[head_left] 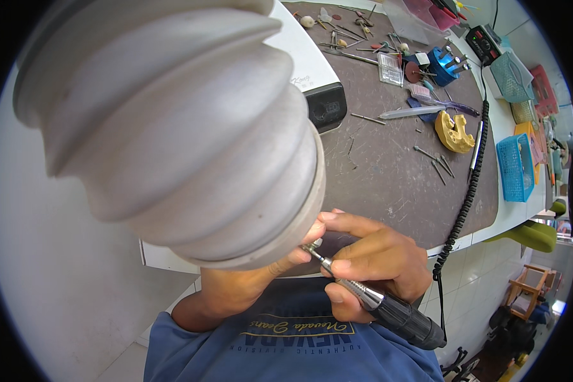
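My right hand is closed round a rotary handpiece with a chrome nose and a black body. The handpiece points up and left, its tip against or very near a small shiny metal piece. That piece sits pinched in the fingertips of my left hand; its exact kind is too small to tell. A wide, ribbed grey suction hose hangs over the left hand and hides most of its fingers. From the handpiece's rear a black coiled cord runs up along the bench's right side.
On the brown bench mat lie a yellow dental cast, a toothbrush, several loose burs and a blue bur holder. A white box-shaped unit stands behind the hose. Blue baskets line the right.
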{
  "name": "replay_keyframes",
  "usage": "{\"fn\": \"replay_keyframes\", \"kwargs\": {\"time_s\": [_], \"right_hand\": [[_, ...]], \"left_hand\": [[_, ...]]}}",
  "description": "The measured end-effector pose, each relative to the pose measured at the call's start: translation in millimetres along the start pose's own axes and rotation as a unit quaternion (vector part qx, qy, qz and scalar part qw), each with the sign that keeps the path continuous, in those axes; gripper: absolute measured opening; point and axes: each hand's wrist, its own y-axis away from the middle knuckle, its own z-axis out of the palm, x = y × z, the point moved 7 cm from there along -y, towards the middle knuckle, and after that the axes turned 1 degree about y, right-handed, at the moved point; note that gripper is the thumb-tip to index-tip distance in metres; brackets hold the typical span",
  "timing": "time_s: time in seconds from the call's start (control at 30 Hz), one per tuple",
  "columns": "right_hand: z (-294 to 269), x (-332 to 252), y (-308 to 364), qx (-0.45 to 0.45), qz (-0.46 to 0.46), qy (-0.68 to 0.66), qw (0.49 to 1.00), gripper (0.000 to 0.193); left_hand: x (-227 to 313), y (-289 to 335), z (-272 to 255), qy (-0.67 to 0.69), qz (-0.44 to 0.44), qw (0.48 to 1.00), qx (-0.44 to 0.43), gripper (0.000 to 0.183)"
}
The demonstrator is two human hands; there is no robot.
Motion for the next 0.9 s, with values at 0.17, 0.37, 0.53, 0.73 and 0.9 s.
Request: {"fn": "replay_keyframes", "kwargs": {"time_s": [0.17, 0.37, 0.53, 0.73, 0.9], "right_hand": [[1.1, 2.2, 0.7, 0.003, 0.01, 0.006, 1.0, 0.028], [-1.4, 1.4, -0.3, 0.045, 0.025, -0.024, 0.998, 0.027], [0.5, 1.3, 0.5, 0.005, -0.01, 0.005, 1.0, 0.028], [0.2, 2.1, 1.5, 0.007, -0.006, 0.008, 1.0, 0.027], [-0.7, 1.6, 2.0, 0.009, 0.005, 0.0, 1.0, 0.026]], "left_hand": [[-1.6, 0.1, -0.9, 0.009, -0.002, 1.0, 0.0, 0.021], [-1.4, -0.2, 1.6, 0.023, -0.016, 1.0, -0.007, 0.023], [-1.3, -0.4, 2.3, 0.04, -0.018, 0.999, -0.009, 0.025], [-2.6, -0.5, 2.3, 0.048, -0.026, 0.998, -0.001, 0.025], [-2.8, -1.4, 2.9, 0.049, -0.011, 0.999, -0.008, 0.026]]}}
